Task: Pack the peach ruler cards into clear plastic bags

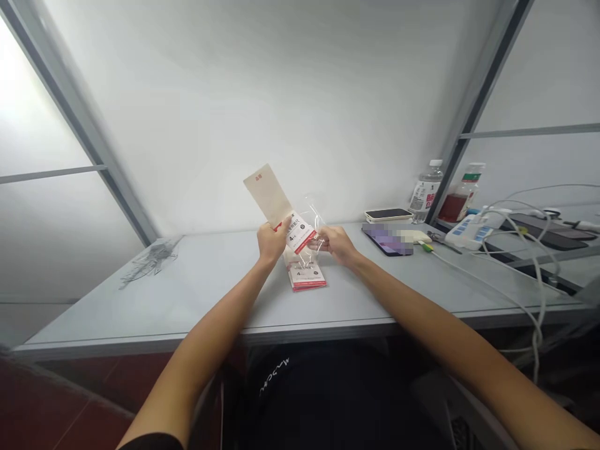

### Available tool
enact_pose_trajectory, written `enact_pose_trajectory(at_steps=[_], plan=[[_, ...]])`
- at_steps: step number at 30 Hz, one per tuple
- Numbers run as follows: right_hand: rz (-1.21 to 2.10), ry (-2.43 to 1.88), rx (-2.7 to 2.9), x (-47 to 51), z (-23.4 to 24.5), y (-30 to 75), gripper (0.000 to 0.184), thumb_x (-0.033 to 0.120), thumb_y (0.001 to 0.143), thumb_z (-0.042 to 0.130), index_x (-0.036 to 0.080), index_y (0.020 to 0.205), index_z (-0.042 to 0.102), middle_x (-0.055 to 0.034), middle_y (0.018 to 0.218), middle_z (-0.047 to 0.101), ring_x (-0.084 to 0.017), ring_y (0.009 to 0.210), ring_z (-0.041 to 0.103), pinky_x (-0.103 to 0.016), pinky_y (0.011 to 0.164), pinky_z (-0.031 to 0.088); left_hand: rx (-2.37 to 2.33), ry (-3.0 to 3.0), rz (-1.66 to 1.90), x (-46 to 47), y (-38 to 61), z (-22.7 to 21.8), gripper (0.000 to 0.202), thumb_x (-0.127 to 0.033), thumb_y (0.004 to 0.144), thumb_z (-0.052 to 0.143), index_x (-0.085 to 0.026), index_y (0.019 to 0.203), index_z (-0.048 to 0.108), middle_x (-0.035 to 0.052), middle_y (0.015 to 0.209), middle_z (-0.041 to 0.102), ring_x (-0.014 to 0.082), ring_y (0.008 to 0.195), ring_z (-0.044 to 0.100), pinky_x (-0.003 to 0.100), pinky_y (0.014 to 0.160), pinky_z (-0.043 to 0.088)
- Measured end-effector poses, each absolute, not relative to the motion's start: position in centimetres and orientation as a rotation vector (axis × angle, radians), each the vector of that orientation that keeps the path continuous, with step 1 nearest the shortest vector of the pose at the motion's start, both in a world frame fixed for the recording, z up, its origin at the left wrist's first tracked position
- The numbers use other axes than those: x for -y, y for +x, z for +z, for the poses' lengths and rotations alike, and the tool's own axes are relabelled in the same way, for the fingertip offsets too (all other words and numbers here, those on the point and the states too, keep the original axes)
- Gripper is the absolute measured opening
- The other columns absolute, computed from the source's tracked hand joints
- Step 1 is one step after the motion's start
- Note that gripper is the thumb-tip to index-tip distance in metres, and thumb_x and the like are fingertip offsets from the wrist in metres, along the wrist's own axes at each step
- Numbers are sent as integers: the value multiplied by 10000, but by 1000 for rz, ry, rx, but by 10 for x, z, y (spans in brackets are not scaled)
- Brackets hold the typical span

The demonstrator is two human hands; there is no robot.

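Observation:
Above the middle of the table, my left hand (273,241) is closed on an opened card packet (300,232). Its cream flap (267,192) stands up to the left, and the white, red-edged front bears a "4". Fingers of my right hand (336,244) pinch clear, shiny plastic (311,212) at the packet's right edge. Whether that plastic is a sleeve or a stiff piece, I cannot tell. Below both hands, similar packets (307,276) lie stacked on the table, partly covered by the plastic and the held packet.
On the grey table (197,300), a tangle of thin clear strips (152,257) lies at the left. To the right are a phone (389,215), a dark-edged device (387,239), a water bottle (425,192), a bottle with red liquid (462,197), a power strip (477,229) and white cables (487,278).

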State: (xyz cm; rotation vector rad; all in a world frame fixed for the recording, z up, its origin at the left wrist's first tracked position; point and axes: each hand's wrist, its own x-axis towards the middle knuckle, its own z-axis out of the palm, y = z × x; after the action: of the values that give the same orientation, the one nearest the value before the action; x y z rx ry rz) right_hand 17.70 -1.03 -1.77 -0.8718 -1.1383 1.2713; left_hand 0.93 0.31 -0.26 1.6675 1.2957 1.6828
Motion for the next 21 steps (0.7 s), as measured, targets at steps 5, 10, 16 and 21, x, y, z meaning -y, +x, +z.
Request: enact_pose_trajectory(at_steps=[5, 10, 16, 21], plan=[[1184, -905, 1085, 9, -18, 177, 89, 197, 677, 602, 163, 596, 584, -43, 604, 658, -199, 671, 657, -343, 650, 567, -1228, 1692, 1554, -1, 10, 1, 402, -525, 680, 596, -127, 674, 654, 67, 659, 641, 169, 603, 580, 251, 524, 410], [1121, -896, 998, 10, -15, 177, 83, 228, 708, 606, 164, 655, 602, -44, 655, 667, -180, 670, 651, -320, 631, 565, -1257, 1731, 1479, -1, 7, 6, 377, -513, 665, 615, -137, 640, 641, 76, 675, 649, 175, 596, 582, 260, 510, 407], [1141, -881, 998, 12, -14, 175, 84, 234, 704, 610, 151, 690, 615, -49, 662, 663, -172, 636, 653, -310, 622, 560, -1268, 1721, 1665, 2, 8, 4, 395, -523, 713, 568, -141, 658, 656, 48, 657, 647, 169, 631, 585, 246, 549, 416], [1124, -897, 1098, 14, -16, 170, 86, 232, 685, 601, 168, 630, 615, -34, 664, 668, -166, 618, 645, -298, 620, 548, -1138, 1619, 1628, 0, 12, -1, 398, -522, 703, 584, -145, 781, 683, 61, 765, 676, 176, 705, 606, 257, 594, 451]])
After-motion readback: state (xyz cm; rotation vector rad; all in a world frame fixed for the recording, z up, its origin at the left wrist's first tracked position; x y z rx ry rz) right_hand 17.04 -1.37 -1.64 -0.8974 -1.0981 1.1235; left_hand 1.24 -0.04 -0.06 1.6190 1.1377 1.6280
